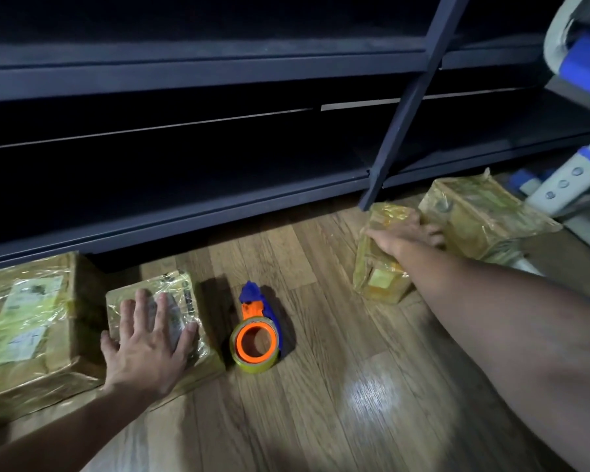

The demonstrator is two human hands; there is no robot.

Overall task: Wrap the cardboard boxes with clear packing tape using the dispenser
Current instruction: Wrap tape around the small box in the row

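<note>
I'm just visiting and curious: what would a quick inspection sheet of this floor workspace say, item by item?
Surface: wood-look floor, with a bright glare patch.
Job's things: tape dispenser, blue and orange with a roll on it, lying untouched on the floor; four taped cardboard boxes: large box, small box, upright box, far box.
Clutter: nothing seen.
Hands: left hand flat on the small box, fingers spread; right hand on top of the upright box.
Cables: nothing seen.
Surroundings: dark metal shelving behind; a grey and blue object at the right, unclear.
</note>
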